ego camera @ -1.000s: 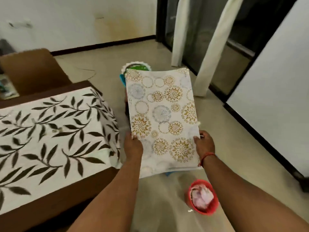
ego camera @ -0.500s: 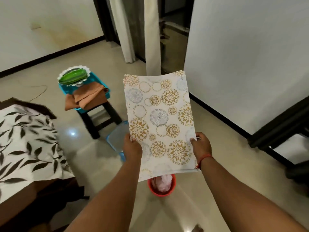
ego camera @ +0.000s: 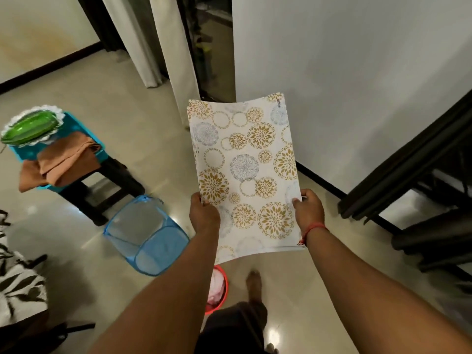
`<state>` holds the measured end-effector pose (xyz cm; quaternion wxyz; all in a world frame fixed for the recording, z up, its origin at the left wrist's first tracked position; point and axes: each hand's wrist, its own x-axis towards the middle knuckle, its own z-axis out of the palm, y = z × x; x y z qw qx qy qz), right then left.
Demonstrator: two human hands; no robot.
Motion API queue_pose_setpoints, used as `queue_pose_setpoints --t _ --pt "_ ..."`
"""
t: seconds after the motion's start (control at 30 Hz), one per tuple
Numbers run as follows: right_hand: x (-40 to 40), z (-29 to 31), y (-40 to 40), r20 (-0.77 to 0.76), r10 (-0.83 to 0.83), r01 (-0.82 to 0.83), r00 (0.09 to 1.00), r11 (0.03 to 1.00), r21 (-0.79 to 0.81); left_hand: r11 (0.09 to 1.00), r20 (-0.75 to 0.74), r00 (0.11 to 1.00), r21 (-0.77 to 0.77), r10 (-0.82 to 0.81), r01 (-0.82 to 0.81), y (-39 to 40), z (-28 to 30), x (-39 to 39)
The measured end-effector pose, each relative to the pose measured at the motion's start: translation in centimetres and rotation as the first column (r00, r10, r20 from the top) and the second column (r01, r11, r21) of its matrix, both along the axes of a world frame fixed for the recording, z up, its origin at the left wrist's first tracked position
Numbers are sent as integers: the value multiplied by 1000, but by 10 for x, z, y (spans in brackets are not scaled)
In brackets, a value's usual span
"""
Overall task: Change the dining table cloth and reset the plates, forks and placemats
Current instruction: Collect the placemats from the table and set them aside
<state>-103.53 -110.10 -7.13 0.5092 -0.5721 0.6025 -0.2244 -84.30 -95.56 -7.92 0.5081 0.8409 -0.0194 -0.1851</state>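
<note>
Placemats (ego camera: pixel 245 169), side edges pinched between both hands (ego camera: pixel 256 214)

The placemats (ego camera: pixel 245 172) stretch away from the fingers, the left hand (ego camera: pixel 204 216) pinching one long edge and the right hand (ego camera: pixel 308 210) the other. Left of the left fingers a mesh basket (ego camera: pixel 148 237) lies on the floor, with a stool (ego camera: pixel 102 185) beyond it bearing a tray (ego camera: pixel 76 129), folded cloth (ego camera: pixel 63 162) and plates (ego camera: pixel 30 126). Below the fingers a bucket (ego camera: pixel 218 290) sits on the floor beside a foot (ego camera: pixel 254 284).

Placemats (ego camera: pixel 245 169) are hiding half the red bucket (ego camera: pixel 217 290); left edge is cropping the leaf-print tablecloth (ego camera: pixel 18 284); fingers sitting unseen beneath.
</note>
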Motion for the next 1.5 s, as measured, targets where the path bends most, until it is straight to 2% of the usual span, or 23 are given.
queue_pose_setpoints --t 0.27,0.47,0.7,0.83,1.07,1.23,1.5 --pt "90 -1 -147 -44 60 -62 997 997 -47 992 -52 998 -114 39 -45 -139 -15 85" --pt "225 18 -250 -62 132 -138 989 984 -108 991 -10 998 -121 62 -63 -231 16 214" --pt "385 14 -332 -58 305 -308 951 948 -81 977 -11 983 -108 185 -185 -284 20 356" --pt "511 7 -386 -56 462 -465 885 881 -88 947 -5 951 -88 309 -308 -310 21 446" --pt "727 15 -415 -22 704 -704 710 711 6 774 -57 774 -25 631 -633 -303 32 588" --pt "877 9 -385 -8 834 -833 552 551 -40 646 -27 649 -69 761 -760 -270 28 687" --pt "1100 8 -308 -34 934 -934 356 353 -60 476 -76 478 -38 875 -878 -197 19 853"
